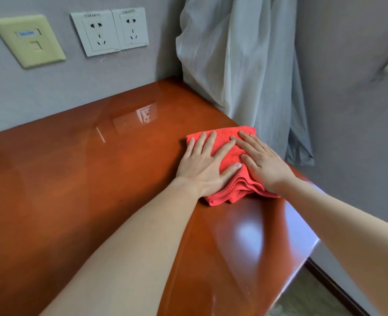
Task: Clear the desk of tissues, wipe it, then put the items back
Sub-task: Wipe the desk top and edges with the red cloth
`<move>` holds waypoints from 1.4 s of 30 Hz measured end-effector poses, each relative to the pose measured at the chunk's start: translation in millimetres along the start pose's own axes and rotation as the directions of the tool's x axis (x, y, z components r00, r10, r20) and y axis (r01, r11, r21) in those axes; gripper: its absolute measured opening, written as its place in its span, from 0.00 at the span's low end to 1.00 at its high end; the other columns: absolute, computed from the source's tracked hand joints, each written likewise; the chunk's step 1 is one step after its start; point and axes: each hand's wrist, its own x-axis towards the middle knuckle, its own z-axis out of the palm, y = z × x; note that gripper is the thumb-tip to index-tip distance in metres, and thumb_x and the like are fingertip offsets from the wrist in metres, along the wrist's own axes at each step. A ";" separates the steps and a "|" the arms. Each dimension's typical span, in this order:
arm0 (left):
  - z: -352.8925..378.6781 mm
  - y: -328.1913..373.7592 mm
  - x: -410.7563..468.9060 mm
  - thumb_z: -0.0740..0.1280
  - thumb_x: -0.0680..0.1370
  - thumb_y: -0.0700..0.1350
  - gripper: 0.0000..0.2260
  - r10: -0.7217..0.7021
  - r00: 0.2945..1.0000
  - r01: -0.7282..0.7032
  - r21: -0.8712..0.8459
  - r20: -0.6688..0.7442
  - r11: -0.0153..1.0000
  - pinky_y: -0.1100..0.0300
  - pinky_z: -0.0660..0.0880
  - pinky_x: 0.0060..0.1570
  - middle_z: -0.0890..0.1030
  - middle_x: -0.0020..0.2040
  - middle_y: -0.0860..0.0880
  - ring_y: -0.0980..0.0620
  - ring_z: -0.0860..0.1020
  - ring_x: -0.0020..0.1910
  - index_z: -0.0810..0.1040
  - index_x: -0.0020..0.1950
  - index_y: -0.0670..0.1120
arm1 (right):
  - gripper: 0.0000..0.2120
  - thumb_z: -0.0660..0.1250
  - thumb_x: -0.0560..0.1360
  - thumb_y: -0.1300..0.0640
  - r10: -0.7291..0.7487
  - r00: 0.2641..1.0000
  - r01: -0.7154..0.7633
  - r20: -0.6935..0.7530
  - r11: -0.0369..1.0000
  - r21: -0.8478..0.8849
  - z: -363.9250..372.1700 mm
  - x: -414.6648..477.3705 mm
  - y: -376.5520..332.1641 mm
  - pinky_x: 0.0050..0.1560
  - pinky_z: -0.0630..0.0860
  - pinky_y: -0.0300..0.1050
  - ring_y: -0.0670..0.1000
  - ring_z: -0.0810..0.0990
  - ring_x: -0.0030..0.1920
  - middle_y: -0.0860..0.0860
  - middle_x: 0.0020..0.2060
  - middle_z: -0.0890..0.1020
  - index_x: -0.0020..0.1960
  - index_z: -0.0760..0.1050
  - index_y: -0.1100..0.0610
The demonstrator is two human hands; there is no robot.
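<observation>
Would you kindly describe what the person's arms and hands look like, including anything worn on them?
The left hand and right hand wear no gloves, rings, watch or bracelet. No sleeve shows on the left forearm or the right forearm up to the picture's edge. The nails that show look short and unpainted.

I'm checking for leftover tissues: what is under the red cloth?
Only the glossy wooden desk shows around the red cloth. The left hand and right hand press flat on top; anything beneath the cloth is covered.
</observation>
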 end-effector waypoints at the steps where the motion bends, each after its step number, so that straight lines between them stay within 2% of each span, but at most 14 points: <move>1: 1.5 6.2 -5.6 0.44 0.79 0.67 0.30 0.010 1.000 -0.010 -0.004 0.001 1.000 0.44 0.40 0.77 0.45 0.81 0.44 0.44 0.42 0.80 0.44 0.80 0.60 | 0.28 0.46 0.77 0.42 0.017 1.000 -0.017 -0.007 1.000 -0.003 -0.4 -10.9 -0.5 0.78 0.49 0.49 0.46 0.49 0.78 0.42 0.78 0.54 0.78 0.55 0.41; 6: 6.5 31.5 -35.5 0.43 0.79 0.67 0.31 0.078 0.997 -0.078 -0.006 0.017 0.997 0.44 0.40 0.77 0.44 0.81 0.45 0.45 0.41 0.80 0.43 0.80 0.59 | 0.31 0.42 0.74 0.38 0.090 0.995 -0.090 -0.036 0.996 -0.005 2.6 -63.7 -3.1 0.78 0.48 0.50 0.45 0.48 0.78 0.41 0.78 0.54 0.77 0.53 0.38; 10: 9.2 40.4 -57.2 0.42 0.79 0.67 0.34 0.122 0.992 -0.122 -0.005 0.028 0.992 0.45 0.41 0.77 0.44 0.81 0.46 0.46 0.41 0.80 0.41 0.81 0.53 | 0.24 0.49 0.82 0.48 0.160 0.985 -0.161 -0.068 0.987 -0.008 11.1 -93.6 -13.2 0.78 0.46 0.49 0.46 0.47 0.78 0.41 0.78 0.53 0.77 0.53 0.39; 12: 9.3 40.3 -68.7 0.42 0.79 0.67 0.37 0.129 0.991 -0.129 0.005 0.024 0.992 0.47 0.41 0.78 0.44 0.81 0.46 0.48 0.42 0.80 0.40 0.81 0.47 | 0.24 0.50 0.83 0.51 0.192 0.977 -0.193 -0.092 0.981 -0.002 16.6 -106.4 -23.7 0.78 0.45 0.48 0.45 0.46 0.78 0.41 0.78 0.52 0.77 0.53 0.39; 15: 7.5 39.0 -91.9 0.43 0.79 0.67 0.38 0.163 0.986 -0.163 0.018 0.037 0.986 0.48 0.41 0.78 0.44 0.81 0.46 0.49 0.42 0.80 0.41 0.81 0.43 | 0.23 0.49 0.83 0.50 0.230 0.965 -0.231 -0.122 0.973 0.009 24.7 -130.6 -43.9 0.77 0.44 0.48 0.45 0.46 0.78 0.41 0.78 0.52 0.77 0.53 0.39; 21: -4.3 10.0 -154.5 0.37 0.76 0.68 0.40 0.218 0.972 -0.221 0.037 0.085 0.974 0.50 0.42 0.78 0.42 0.81 0.47 0.50 0.40 0.80 0.40 0.81 0.44 | 0.24 0.49 0.83 0.50 0.286 0.945 -0.291 -0.159 0.957 -0.004 47.4 -163.9 -107.7 0.77 0.42 0.49 0.46 0.44 0.79 0.43 0.79 0.50 0.79 0.50 0.41; 24: -10.5 -20.7 -188.3 0.33 0.72 0.70 0.43 0.201 0.975 -0.205 0.042 0.090 0.978 0.51 0.43 0.78 0.42 0.81 0.47 0.50 0.40 0.80 0.40 0.81 0.44 | 0.25 0.48 0.83 0.49 0.265 0.953 -0.268 -0.145 0.963 -0.005 63.1 -167.8 -147.8 0.77 0.41 0.50 0.46 0.43 0.79 0.43 0.79 0.49 0.79 0.49 0.41; 29: -22.6 -81.7 -251.0 0.38 0.76 0.68 0.40 0.113 0.991 -0.117 0.048 0.073 0.992 0.53 0.43 0.78 0.41 0.81 0.49 0.52 0.39 0.79 0.39 0.81 0.45 | 0.25 0.47 0.83 0.48 0.177 0.980 -0.178 -0.089 0.984 -0.008 92.5 -163.6 -220.9 0.77 0.39 0.51 0.46 0.41 0.78 0.43 0.79 0.47 0.79 0.48 0.41; 34: -33.1 -143.9 -305.7 0.37 0.75 0.70 0.40 0.014 0.999 -0.017 0.075 0.049 0.997 0.54 0.43 0.78 0.40 0.81 0.50 0.53 0.39 0.79 0.39 0.81 0.46 | 0.25 0.47 0.83 0.48 0.068 0.997 -0.069 -0.030 0.997 -0.020 118.4 -148.5 -289.8 0.77 0.39 0.52 0.47 0.40 0.78 0.43 0.79 0.46 0.79 0.46 0.41; 42: -38.0 -182.6 -303.6 0.42 0.80 0.66 0.35 -0.069 0.997 0.066 0.065 0.042 0.996 0.55 0.41 0.78 0.40 0.81 0.51 0.54 0.39 0.79 0.39 0.81 0.47 | 0.25 0.48 0.83 0.48 0.001 1.000 0.000 0.031 1.000 -0.027 126.8 -111.0 -310.6 0.77 0.39 0.52 0.46 0.40 0.78 0.42 0.79 0.46 0.79 0.46 0.40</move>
